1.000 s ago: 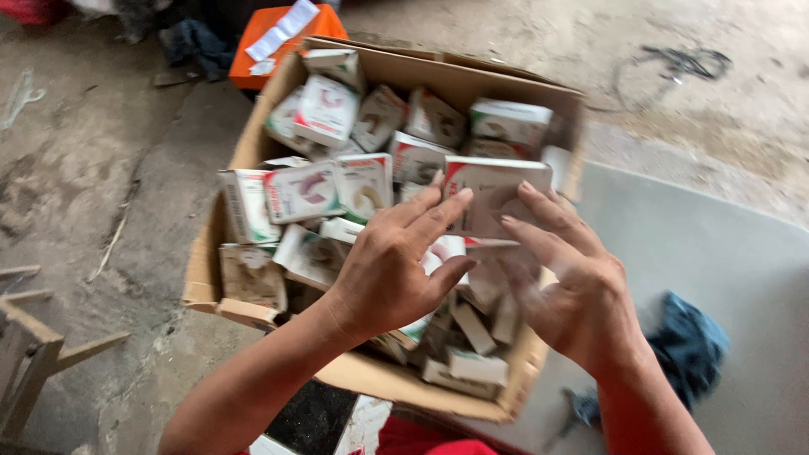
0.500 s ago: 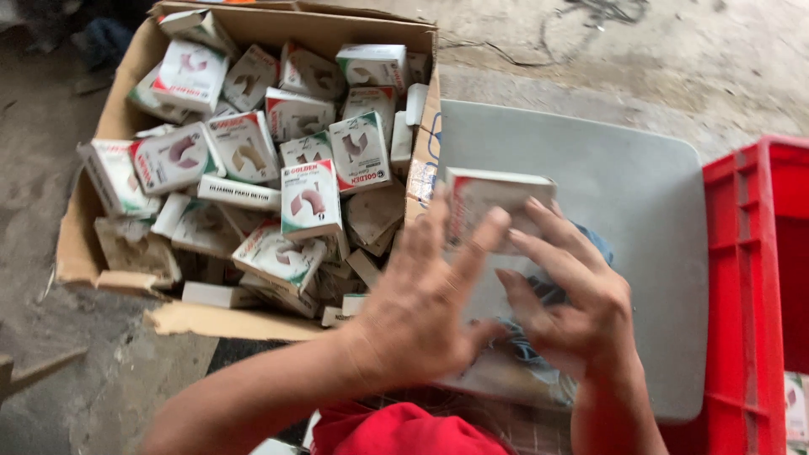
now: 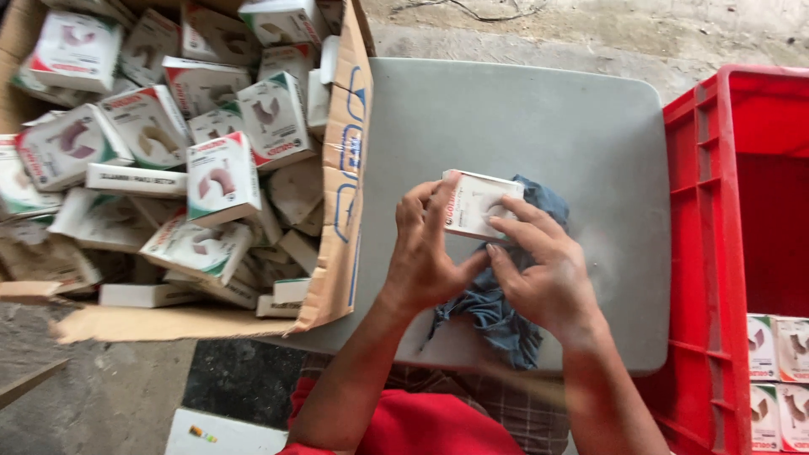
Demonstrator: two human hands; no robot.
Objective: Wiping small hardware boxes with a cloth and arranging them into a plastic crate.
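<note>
Since the earlier frame both hands have carried the small white box point(image 3: 479, 205) from the cardboard carton point(image 3: 341, 168) at nine o'clock onto the grey table point(image 3: 590, 126), where the left hand point(image 3: 425, 253) and right hand point(image 3: 543, 270) pinch it over a blue rag point(image 3: 497, 316), many boxes left in the carton, few in the red crate point(image 3: 699, 253) at three o'clock.

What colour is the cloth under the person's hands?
The cloth is blue, a faded denim-like shade; the head view shows it.

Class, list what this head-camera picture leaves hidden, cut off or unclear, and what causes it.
- Small white box: near edges covered by left hand and right hand.
- Blue cloth: middle hidden under both hands.
- Red crate: cut by right edge.
- Cardboard carton: cut by top and left edges.
</note>
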